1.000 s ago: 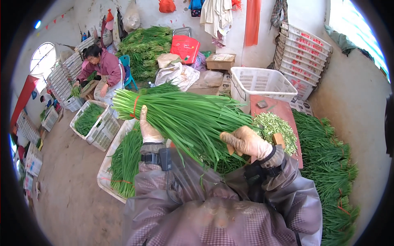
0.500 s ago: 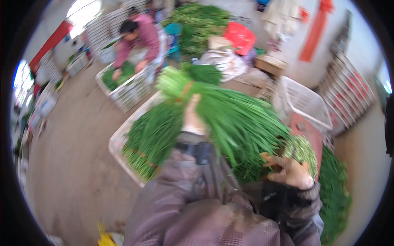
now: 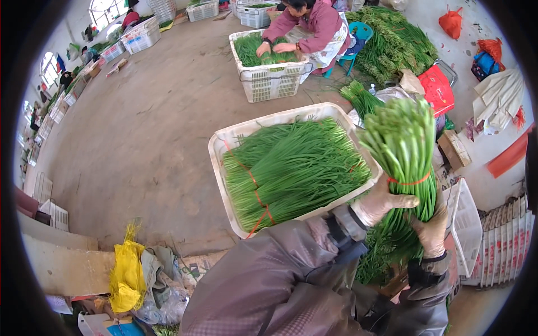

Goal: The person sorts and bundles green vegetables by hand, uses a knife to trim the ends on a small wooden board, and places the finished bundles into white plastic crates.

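A thick bundle of pale-stemmed green chives [image 3: 400,145], tied with an orange band, stands nearly upright at the right of the head view. My left hand [image 3: 380,203], in a stained pale glove, grips it just below the band. My right hand [image 3: 430,232], also gloved, is closed around the leaves lower down. Just left of the bundle, a white crate [image 3: 221,173] holds banded chives [image 3: 288,165] lying flat. More loose greens [image 3: 381,257] show below my hands, partly hidden by the bundle and my sleeves.
Across the floor [image 3: 123,151], a person in pink [image 3: 319,31] works over a crate [image 3: 269,87] of greens. A heap of greens [image 3: 392,45] lies behind. Stacked crates [image 3: 499,246] and an empty crate [image 3: 465,235] stand at right; a yellow sack [image 3: 126,271] lies lower left.
My view has swung left. The bundle has tipped from lying across to nearly upright and moved right, cut ends up. My right hand has closed onto its leaves.
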Demonstrator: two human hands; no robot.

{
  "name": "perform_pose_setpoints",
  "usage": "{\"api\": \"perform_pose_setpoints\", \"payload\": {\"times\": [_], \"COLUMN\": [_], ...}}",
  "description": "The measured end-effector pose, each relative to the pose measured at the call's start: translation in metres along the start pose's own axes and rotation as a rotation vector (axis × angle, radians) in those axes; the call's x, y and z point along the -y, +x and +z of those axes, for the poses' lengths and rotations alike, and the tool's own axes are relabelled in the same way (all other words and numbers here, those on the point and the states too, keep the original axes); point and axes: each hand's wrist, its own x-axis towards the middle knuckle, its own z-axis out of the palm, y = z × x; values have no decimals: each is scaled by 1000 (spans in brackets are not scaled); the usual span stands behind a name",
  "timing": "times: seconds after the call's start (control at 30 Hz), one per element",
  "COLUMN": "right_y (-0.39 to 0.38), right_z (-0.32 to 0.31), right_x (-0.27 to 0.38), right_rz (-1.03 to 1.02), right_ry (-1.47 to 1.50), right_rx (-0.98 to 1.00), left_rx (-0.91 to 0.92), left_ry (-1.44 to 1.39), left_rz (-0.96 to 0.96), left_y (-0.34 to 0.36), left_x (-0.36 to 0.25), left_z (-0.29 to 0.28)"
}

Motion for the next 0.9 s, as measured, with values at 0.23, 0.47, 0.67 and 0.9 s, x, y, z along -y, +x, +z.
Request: {"api": "perform_pose_setpoints", "payload": {"times": [0.23,0.47,0.67,0.9], "right_y": [105,192,231,222], "right_z": [47,155,255,377], "right_x": [30,15,-8,-51], "right_rz": [-518,-789,-849,-904], "right_ry": [-633,-720,-680,-683], "right_rx": [85,242,341,553], "left_rx": [-269,-893,-851,-897], "left_ry": [1152,1882,2004,2099], "left_rz": [-175,-496,-638,-427], "left_y": [-38,-121,-126,-145], "left_x": [-71,-92,-75,-59], "left_z": [-240,-367,-357,-340]}}
